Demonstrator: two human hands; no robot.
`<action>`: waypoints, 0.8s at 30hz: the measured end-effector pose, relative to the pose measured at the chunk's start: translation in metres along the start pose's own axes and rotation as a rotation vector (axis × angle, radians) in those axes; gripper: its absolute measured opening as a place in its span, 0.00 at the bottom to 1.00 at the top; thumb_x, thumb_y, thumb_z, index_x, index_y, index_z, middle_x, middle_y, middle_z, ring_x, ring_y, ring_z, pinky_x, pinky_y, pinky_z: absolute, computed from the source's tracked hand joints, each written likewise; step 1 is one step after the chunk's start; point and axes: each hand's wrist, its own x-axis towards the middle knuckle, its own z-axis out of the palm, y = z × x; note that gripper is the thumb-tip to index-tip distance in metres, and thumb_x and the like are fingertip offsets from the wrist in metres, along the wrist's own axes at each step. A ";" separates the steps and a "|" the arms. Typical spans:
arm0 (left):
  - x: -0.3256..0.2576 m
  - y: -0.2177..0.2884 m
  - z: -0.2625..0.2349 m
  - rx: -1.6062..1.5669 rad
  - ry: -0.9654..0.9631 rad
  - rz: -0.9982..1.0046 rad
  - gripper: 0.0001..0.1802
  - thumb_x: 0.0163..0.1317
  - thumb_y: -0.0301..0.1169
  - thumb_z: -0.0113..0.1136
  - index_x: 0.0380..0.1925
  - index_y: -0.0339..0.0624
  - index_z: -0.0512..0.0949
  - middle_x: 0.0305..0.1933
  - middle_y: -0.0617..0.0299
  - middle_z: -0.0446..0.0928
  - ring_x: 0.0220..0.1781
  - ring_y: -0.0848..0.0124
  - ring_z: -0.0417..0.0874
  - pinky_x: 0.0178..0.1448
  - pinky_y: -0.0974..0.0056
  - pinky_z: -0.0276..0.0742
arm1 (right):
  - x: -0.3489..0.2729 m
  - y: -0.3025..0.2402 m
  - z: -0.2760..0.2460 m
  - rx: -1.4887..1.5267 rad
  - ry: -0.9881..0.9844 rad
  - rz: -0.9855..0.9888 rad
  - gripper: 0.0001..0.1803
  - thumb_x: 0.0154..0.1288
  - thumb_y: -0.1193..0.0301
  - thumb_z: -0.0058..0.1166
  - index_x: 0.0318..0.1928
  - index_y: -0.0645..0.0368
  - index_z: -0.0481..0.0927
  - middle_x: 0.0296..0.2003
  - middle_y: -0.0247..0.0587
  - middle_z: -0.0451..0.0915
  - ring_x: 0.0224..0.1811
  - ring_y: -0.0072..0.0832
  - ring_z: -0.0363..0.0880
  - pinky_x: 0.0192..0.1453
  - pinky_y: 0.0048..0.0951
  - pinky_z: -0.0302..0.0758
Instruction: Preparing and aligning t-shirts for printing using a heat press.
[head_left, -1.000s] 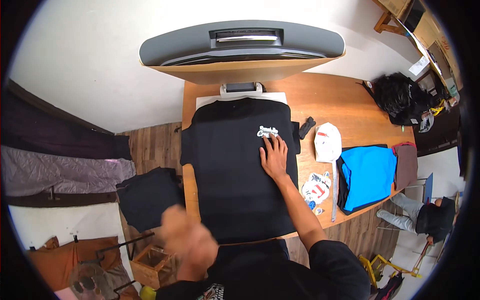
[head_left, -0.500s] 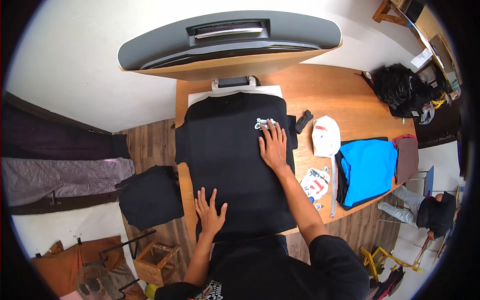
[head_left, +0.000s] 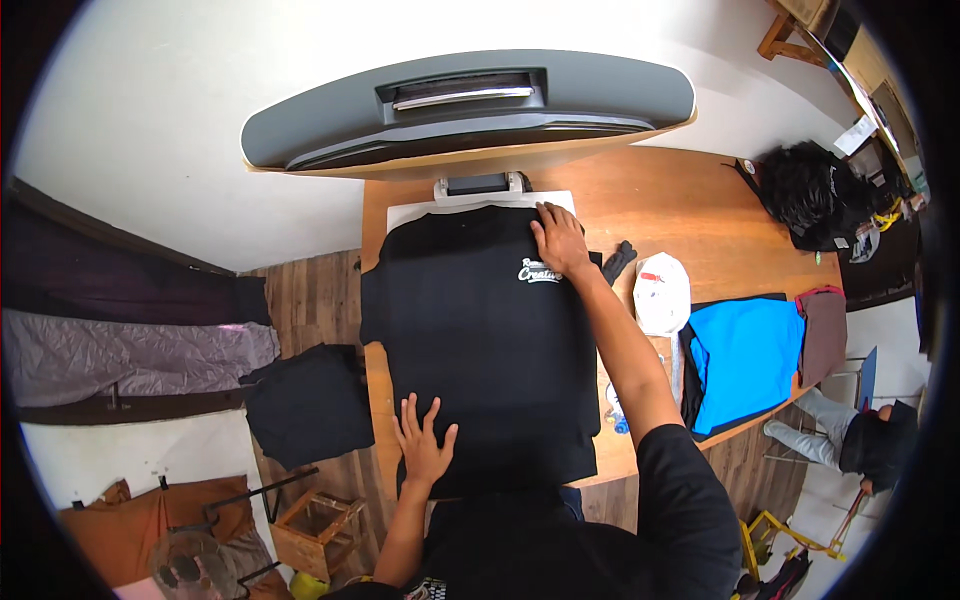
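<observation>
A black T-shirt (head_left: pixel 480 340) with a small white chest print (head_left: pixel 540 272) lies spread flat over the lower plate of a heat press (head_left: pixel 470 115) on a wooden table (head_left: pixel 690 215). My right hand (head_left: pixel 558 238) rests flat near the shirt's top right shoulder, just above the print. My left hand (head_left: pixel 423 440) lies with fingers spread on the shirt's lower left hem. Neither hand holds anything.
To the right of the shirt lie a black glove (head_left: pixel 620 260), a white cap (head_left: pixel 662 292), a blue garment (head_left: pixel 745 360) and a maroon one (head_left: pixel 825 335). A black bag (head_left: pixel 805 190) sits far right. Dark clothes (head_left: pixel 310 400) hang left of the table. A seated person (head_left: pixel 860 440) is at lower right.
My left hand came down from the blurred lower left and now rests on the shirt's hem. My right hand slid up from the print to the shoulder.
</observation>
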 end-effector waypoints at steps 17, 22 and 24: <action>0.001 -0.001 -0.004 -0.004 -0.051 0.006 0.36 0.74 0.47 0.62 0.78 0.53 0.66 0.86 0.42 0.49 0.88 0.41 0.45 0.85 0.33 0.36 | -0.095 0.007 -0.017 0.356 0.409 0.088 0.23 0.79 0.69 0.50 0.69 0.63 0.76 0.66 0.58 0.75 0.70 0.53 0.71 0.76 0.48 0.65; -0.001 -0.002 -0.001 -0.017 -0.109 -0.013 0.36 0.75 0.48 0.61 0.78 0.53 0.66 0.86 0.42 0.49 0.88 0.41 0.45 0.86 0.33 0.36 | -0.131 -0.040 -0.020 0.011 0.272 -0.103 0.25 0.75 0.64 0.57 0.68 0.57 0.79 0.61 0.51 0.76 0.68 0.49 0.69 0.75 0.51 0.63; -0.001 -0.003 -0.002 -0.022 -0.032 0.021 0.36 0.75 0.48 0.61 0.79 0.53 0.66 0.86 0.42 0.49 0.88 0.41 0.45 0.86 0.33 0.36 | -0.135 -0.048 -0.015 -0.029 0.165 -0.111 0.26 0.75 0.61 0.58 0.69 0.56 0.78 0.63 0.51 0.75 0.70 0.50 0.67 0.76 0.52 0.61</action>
